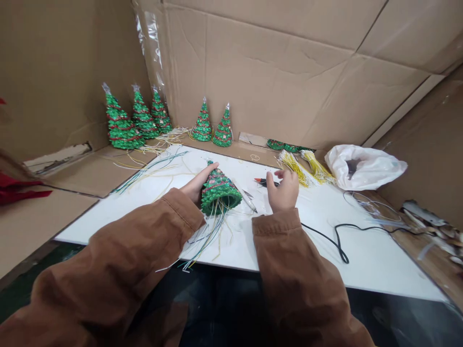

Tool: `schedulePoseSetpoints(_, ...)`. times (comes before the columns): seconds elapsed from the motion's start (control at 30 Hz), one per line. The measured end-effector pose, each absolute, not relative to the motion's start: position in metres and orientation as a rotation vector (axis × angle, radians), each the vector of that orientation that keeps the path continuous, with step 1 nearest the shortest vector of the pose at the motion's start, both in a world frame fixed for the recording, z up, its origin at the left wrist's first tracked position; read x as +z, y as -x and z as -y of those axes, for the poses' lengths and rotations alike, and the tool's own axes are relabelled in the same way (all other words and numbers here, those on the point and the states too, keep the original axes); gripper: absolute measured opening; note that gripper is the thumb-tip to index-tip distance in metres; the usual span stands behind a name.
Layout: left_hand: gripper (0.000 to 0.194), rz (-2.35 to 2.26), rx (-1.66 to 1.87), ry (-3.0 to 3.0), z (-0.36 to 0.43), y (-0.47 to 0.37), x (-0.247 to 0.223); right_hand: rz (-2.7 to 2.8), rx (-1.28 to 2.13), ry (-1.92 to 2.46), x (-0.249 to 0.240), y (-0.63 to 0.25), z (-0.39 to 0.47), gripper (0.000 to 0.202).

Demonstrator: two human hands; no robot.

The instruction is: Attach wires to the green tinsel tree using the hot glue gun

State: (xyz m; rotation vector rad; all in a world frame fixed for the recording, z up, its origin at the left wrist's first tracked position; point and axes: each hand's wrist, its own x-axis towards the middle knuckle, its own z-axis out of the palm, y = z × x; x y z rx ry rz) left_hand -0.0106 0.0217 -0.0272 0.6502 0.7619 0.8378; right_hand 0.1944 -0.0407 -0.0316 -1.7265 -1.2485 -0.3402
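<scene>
Green glittery tree (220, 192), wires trailing

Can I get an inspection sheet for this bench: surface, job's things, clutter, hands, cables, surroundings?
Surface: white board lying on cardboard.
Job's things: green glitter tree tipped on its side, thin wires trailing from its base; red-tipped black tool on the board.
Clutter: five finished trees standing at the back, yellow wire bundles, white plastic bag, loose wires.
Hands: left hand holds the tipped tree; right hand rests on the tool, fingers curled, grip unclear.
Cables: black cable runs across the board toward the right.
Surroundings: cardboard walls on all sides.
</scene>
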Motion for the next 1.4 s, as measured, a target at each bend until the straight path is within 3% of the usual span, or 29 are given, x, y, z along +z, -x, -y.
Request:
schedulePoseSetpoints(0.17, 0.031, -0.759, 0.814, -0.634, -0.03, 0.014, -0.032, 1.774, -0.33, 0.978, -0.039, -0.142, 0.071, 0.037)
schedulePoseSetpoints(0.37, 0.032, -0.7, 0.782, -0.68, -0.031, 0.015, -0.037, 1.742, 0.213, 1.33, -0.055, -0.105, 0.073, 0.031)
schedulePoseSetpoints(0.53, 0.036, -0.72, 0.76, -0.732, -0.027, 0.011, -0.033, 1.529, 0.642, 1.319, -0.065, -0.102, 0.067, 0.03)
schedulePoseSetpoints(0.7, 0.038, -0.91, 0.791, -1.007, -0.025, 0.013, -0.022, 1.497, 0.618, 1.285, -0.067, -0.104, 0.067, 0.03)
schedulePoseSetpoints(0.93, 0.053, -1.696, 0.974, -1.754, -0.028, 0.028, -0.015, 1.432, 0.613, 1.297, -0.063, -0.104, 0.068, 0.026)
schedulePoseSetpoints(1.03, 0.036, -1.49, 1.283, -1.914, -0.016, 0.029, -0.006, 1.439, 0.604, 1.31, -0.062, -0.104, 0.068, 0.027)
schedulePoseSetpoints(1.1, 0.027, -1.264, 1.248, -2.136, -0.004, 0.03, -0.001, 1.445, 0.6, 1.316, -0.062, -0.103, 0.069, 0.028)
schedulePoseSetpoints(1.2, 0.032, -1.099, 1.076, -2.274, 0.015, 0.032, -0.001, 1.459, 0.586, 1.31, -0.061, -0.103, 0.069, 0.03)
schedulePoseSetpoints(1.4, 0.037, -1.165, 1.107, -2.134, 0.027, 0.035, -0.012, 1.5, 0.634, 1.267, -0.061, -0.104, 0.066, 0.032)
